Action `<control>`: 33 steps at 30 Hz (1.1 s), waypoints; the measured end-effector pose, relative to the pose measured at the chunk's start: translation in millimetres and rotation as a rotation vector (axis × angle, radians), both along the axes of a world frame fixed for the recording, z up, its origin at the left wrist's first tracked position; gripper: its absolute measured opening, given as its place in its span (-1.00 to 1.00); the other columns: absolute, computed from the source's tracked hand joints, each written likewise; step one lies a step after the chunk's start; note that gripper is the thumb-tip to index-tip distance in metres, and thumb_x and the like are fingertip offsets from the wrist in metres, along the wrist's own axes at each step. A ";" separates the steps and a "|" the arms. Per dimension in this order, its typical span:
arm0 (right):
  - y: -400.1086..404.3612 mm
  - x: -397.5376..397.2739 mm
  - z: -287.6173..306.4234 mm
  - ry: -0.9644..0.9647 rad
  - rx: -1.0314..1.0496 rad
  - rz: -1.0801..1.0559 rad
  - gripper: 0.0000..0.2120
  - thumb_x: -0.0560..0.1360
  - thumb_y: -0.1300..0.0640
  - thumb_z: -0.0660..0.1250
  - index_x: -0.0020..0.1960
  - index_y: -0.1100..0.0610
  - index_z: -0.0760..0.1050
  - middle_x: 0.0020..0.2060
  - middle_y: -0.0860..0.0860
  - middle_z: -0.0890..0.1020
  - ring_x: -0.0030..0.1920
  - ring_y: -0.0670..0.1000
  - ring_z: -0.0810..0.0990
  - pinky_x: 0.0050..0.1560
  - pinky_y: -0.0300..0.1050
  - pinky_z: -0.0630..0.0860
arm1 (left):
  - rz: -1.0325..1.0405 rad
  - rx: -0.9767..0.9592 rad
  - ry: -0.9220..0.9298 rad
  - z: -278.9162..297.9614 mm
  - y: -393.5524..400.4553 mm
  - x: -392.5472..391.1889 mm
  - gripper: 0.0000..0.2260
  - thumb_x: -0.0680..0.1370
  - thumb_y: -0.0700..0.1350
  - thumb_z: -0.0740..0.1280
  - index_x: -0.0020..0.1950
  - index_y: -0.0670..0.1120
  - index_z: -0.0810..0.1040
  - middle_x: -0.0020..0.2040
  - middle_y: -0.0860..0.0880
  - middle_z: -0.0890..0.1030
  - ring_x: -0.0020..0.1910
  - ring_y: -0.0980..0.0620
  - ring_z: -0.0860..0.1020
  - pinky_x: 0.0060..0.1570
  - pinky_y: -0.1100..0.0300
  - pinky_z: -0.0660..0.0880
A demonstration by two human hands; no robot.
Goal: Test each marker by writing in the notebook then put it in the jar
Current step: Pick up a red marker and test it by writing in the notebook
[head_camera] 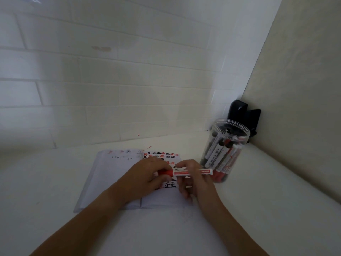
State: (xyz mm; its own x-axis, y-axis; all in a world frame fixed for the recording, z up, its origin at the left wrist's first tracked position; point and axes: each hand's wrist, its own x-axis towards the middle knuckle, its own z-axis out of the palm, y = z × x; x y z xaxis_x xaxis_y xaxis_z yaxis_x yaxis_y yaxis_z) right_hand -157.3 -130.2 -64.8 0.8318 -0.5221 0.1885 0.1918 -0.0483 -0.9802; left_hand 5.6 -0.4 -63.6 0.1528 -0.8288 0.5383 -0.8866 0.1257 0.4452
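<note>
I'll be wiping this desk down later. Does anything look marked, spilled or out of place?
Small red ink marks stain the white wall just above the table edge, and another red streak lies beyond the notebook. Nothing looks spilled; the jar stands upright with markers inside.

Both forearms enter from bottom edge, converging toward centre. Left hand (pixel 145 174) palm-down, fingers curled, pinching. Right hand (pixel 191 177) just beside it, thumb and forefinger pinching, remaining fingers curled under. Hands nearly touching.
</note>
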 end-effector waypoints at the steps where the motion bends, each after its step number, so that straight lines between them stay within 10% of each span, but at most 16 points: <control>1: -1.6 -0.6 1.4 -0.012 0.105 0.002 -0.67 0.61 -0.13 0.22 0.02 0.14 0.55 -0.32 0.18 0.59 -0.51 0.07 0.45 -0.49 -0.23 0.30 | 0.012 -0.003 0.001 0.8 0.7 0.4 -0.80 0.58 0.07 0.30 0.08 0.02 0.61 -0.11 0.15 0.61 -0.11 0.23 0.50 -0.07 0.35 0.41; 12: -17.5 -8.8 4.0 0.170 -0.151 0.023 -0.90 0.57 0.19 0.43 0.06 0.15 0.69 -0.18 0.19 0.70 -0.36 0.09 0.60 -0.48 -0.17 0.46 | -0.018 0.004 0.058 1.8 4.2 -2.4 -0.83 0.61 0.10 0.30 0.11 0.05 0.54 -0.14 0.25 0.47 -0.16 0.25 0.45 -0.19 0.39 0.31; 17: -11.9 -0.1 -12.6 0.201 -0.437 -0.056 -0.90 0.56 0.13 0.45 0.02 0.03 0.55 -0.15 0.01 0.64 -0.19 -0.09 0.55 -0.20 -0.24 0.45 | -0.012 0.038 0.065 -7.3 -3.1 2.6 -0.77 0.52 0.14 0.41 0.12 0.10 0.60 -0.09 0.18 0.51 -0.11 0.18 0.50 -0.15 0.30 0.42; 33: -6.2 6.7 -20.4 0.130 -0.543 -0.053 -0.86 0.58 0.08 0.38 -0.03 0.04 0.41 -0.33 -0.04 0.47 -0.33 -0.09 0.35 -0.33 -0.15 0.28 | 0.038 -0.047 0.040 -10.6 -6.1 2.1 -0.91 0.55 -0.06 0.40 -0.07 -0.06 0.57 -0.24 0.07 0.49 -0.23 0.16 0.43 -0.23 0.30 0.35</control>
